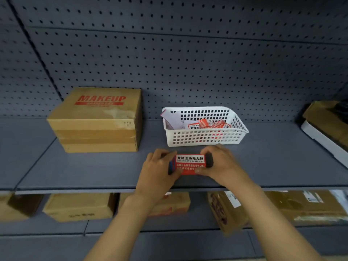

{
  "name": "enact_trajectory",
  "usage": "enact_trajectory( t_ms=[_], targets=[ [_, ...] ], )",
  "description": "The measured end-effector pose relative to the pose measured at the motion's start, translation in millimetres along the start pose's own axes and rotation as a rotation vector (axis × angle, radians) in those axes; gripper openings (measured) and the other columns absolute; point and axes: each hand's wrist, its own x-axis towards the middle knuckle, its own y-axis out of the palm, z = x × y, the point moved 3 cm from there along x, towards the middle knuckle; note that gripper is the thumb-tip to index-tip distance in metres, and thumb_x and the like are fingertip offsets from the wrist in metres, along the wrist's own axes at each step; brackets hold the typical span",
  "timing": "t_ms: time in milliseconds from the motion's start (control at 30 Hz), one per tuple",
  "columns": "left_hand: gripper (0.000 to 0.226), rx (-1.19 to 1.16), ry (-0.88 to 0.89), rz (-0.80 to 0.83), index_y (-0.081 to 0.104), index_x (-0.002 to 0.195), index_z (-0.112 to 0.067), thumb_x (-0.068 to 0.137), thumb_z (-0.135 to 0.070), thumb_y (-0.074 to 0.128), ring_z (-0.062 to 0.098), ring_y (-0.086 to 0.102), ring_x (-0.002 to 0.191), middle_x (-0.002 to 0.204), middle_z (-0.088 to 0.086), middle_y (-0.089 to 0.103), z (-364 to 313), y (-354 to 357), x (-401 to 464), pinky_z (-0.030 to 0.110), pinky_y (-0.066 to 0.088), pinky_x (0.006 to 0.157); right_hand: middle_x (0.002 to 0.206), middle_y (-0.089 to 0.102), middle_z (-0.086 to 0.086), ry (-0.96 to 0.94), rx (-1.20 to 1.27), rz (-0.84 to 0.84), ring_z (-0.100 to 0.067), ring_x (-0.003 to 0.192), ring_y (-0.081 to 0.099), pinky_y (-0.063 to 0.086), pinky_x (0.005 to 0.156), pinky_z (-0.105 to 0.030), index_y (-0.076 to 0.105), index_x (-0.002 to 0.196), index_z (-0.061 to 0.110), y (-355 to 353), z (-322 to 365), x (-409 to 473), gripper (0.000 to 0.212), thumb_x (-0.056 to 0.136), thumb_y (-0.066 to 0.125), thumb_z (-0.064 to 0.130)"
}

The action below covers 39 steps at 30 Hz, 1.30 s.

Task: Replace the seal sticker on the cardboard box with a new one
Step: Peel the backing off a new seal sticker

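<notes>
A red seal sticker with a white strip of black Chinese print is held flat just above the grey shelf. My left hand grips its left end, where more sticker sheets seem stacked. My right hand pinches its right end with thumb and fingers. The cardboard box, brown with red "MAKEUP" print, stands at the back left of the shelf, well apart from both hands. Its top shows a pale torn patch.
A white perforated basket just behind my hands holds red stickers and white backing paper. A flattened box lies at the right edge. A pegboard wall backs the shelf. More cardboard boxes sit on the shelf below.
</notes>
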Motion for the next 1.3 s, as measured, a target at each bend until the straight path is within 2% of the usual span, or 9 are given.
enact_trajectory(
  t_ms=[200,400,533,700,767,867,933,1067,1300],
  targets=[
    [0.062,-0.026,-0.034,-0.007,0.050,0.140,-0.026,0.085,-0.043,0.072,0.020,0.048,0.124,0.134,0.000,0.053,0.8,1.5,3.1,0.033,0.046,0.106,0.102,0.064,0.004,-0.057,0.108,-0.139,-0.016,0.098,0.061,0.050,0.078,-0.031,0.059,0.094,0.022,-5.9,2.0,-2.7,0.021,0.086,0.078,0.028],
    [0.025,-0.147,-0.051,-0.233,0.076,0.100,-0.026,0.089,-0.045,0.064,0.019,0.055,0.113,0.105,-0.006,0.069,-8.5,-18.8,5.4,0.021,0.032,0.099,0.098,0.070,0.005,-0.044,0.402,-0.173,-0.012,0.096,0.066,0.053,0.079,-0.026,0.061,0.094,0.028,-25.8,6.8,-5.8,0.008,0.098,0.064,0.021],
    [0.018,-0.670,-0.160,-0.198,0.074,0.083,-0.032,0.095,-0.027,0.061,0.002,0.068,0.096,0.094,-0.018,0.075,-34.3,-63.5,10.3,0.021,0.048,0.084,0.098,0.071,0.011,-0.122,0.556,-0.246,0.000,0.092,0.066,0.048,0.066,-0.012,0.061,0.097,0.032,-60.9,25.4,-13.0,0.010,0.101,0.060,0.023],
    [0.024,-1.014,-0.182,-0.137,0.077,0.077,-0.016,0.094,-0.024,0.061,0.009,0.074,0.091,0.092,-0.003,0.081,-63.2,-107.3,9.2,0.036,0.054,0.097,0.089,0.074,0.011,-0.254,0.661,-0.336,0.005,0.078,0.067,0.053,0.066,-0.019,0.066,0.095,0.033,-102.6,50.3,-23.9,0.014,0.100,0.061,0.022],
    [0.024,-1.048,-0.150,-0.151,0.076,0.077,-0.014,0.094,-0.021,0.060,0.008,0.073,0.084,0.090,0.002,0.081,-72.1,-120.6,7.0,0.035,0.054,0.095,0.089,0.073,0.012,-0.289,0.702,-0.359,0.010,0.075,0.065,0.051,0.064,-0.015,0.067,0.095,0.035,-114.4,58.0,-27.8,0.015,0.098,0.063,0.021],
    [0.019,-1.051,-0.062,-0.213,0.077,0.083,-0.016,0.094,-0.018,0.061,0.018,0.073,0.083,0.089,0.007,0.080,-85.5,-135.8,3.5,0.038,0.055,0.088,0.111,0.067,0.013,-0.364,0.674,-0.520,0.000,0.103,0.066,0.054,0.086,-0.020,0.068,0.098,0.036,-127.7,68.4,-36.9,0.018,0.092,0.071,0.020],
    [0.018,-1.007,0.015,-0.319,0.077,0.082,-0.018,0.093,-0.015,0.064,0.018,0.071,0.080,0.086,0.005,0.079,-93.0,-144.6,2.2,0.032,0.055,0.080,0.116,0.059,0.014,-0.404,0.543,-0.672,-0.005,0.112,0.059,0.045,0.089,-0.009,0.070,0.094,0.035,-133.6,79.4,-48.4,0.014,0.087,0.076,0.025],
    [0.017,-0.954,0.136,-0.422,0.076,0.081,-0.025,0.091,-0.016,0.066,0.013,0.070,0.081,0.083,0.000,0.077,-107.3,-155.3,-0.9,0.034,0.057,0.082,0.094,0.069,0.019,-0.559,0.344,-0.830,-0.010,0.094,0.059,0.047,0.086,-0.028,0.076,0.087,0.033,-136.8,108.4,-69.8,0.004,0.086,0.076,0.036],
    [0.006,-0.733,0.237,-0.532,0.076,0.085,-0.031,0.087,-0.029,0.071,0.006,0.074,0.077,0.080,-0.012,0.078,-117.6,-167.3,-9.6,0.028,0.059,0.076,0.084,0.078,0.018,-0.615,0.586,-0.726,-0.008,0.080,0.072,0.058,0.073,-0.033,0.083,0.095,0.026,-134.7,112.0,-71.5,0.013,0.086,0.073,0.026]
  ],
)
